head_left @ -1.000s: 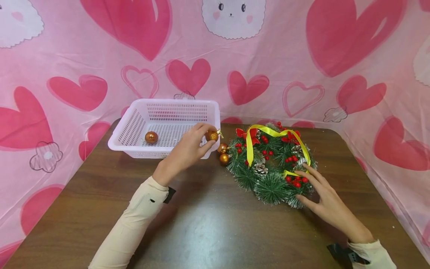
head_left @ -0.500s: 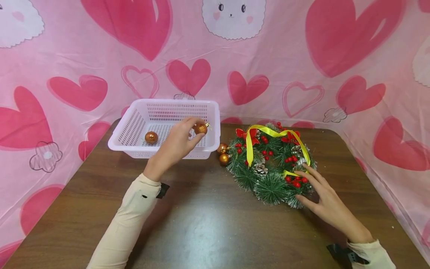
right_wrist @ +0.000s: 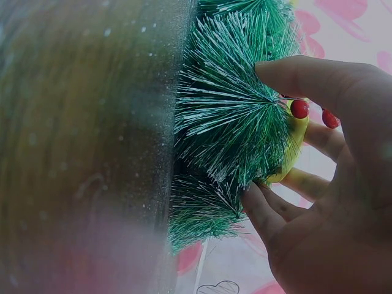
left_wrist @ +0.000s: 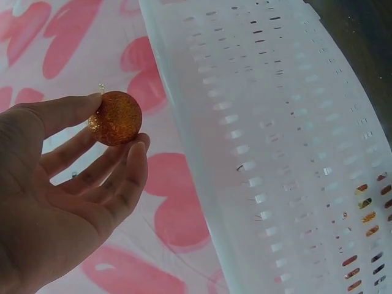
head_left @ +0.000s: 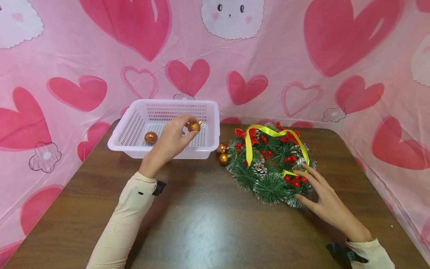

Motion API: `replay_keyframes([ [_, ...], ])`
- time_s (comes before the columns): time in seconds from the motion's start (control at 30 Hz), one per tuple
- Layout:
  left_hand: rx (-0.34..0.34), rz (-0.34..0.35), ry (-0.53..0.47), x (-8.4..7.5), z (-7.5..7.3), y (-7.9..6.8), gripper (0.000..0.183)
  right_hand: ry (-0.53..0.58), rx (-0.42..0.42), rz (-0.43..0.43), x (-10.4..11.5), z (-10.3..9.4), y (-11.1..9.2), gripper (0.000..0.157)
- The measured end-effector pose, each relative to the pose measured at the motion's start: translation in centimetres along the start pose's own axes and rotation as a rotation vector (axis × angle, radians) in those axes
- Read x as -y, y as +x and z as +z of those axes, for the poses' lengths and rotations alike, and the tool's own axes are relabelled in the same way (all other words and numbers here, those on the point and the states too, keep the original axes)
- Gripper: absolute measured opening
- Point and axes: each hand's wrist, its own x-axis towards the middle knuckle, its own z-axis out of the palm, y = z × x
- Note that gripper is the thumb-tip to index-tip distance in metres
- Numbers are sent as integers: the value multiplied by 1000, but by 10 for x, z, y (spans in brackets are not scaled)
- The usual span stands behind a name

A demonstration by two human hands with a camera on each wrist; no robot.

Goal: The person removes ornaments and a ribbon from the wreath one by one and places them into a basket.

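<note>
In the head view my left hand (head_left: 168, 140) is over the white plastic basket (head_left: 115, 144), pinching a glittery copper-gold Christmas bauble (head_left: 194, 127) by thumb and fingers. The left wrist view shows this bauble (left_wrist: 116, 118) between thumb and fingertips, its small gold cap by the thumb. A smooth copper bauble (head_left: 150, 137) lies inside the basket. On the right, my right hand (head_left: 327, 201) touches the green Christmas wreath (head_left: 272, 186) with spread, relaxed fingers. Close up, its thumb (right_wrist: 294, 72) lies along the frosted needles near red berries (right_wrist: 299, 109).
Two gold baubles (head_left: 223, 154) sit on the brown table (head_left: 201, 224) between basket and wreath. A yellow ribbon (head_left: 249, 145) loops over the wreath, among red bows, berries and pine cones. A pink heart-patterned cloth (head_left: 275, 56) hangs close behind the table.
My left hand has carried the glittery bauble leftward from the basket's right rim to over its inside. The right hand and the wreath stay in place.
</note>
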Motion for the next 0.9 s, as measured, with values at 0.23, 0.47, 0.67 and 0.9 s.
replay_keyframes([
  [0.23,25,-54,-6,7,-3,0,26,5,-4,-7,0,0,0,74],
  [0.47,46,-93,-25,15,-4,-2,24,8,-8,-9,0,1,0,73],
  [0.67,45,-123,-19,23,-2,-2,22,0,-10,-10,-2,1,0,74],
  [0.9,75,-164,-21,32,0,-3,21,-4,-6,-5,-2,1,0,74],
])
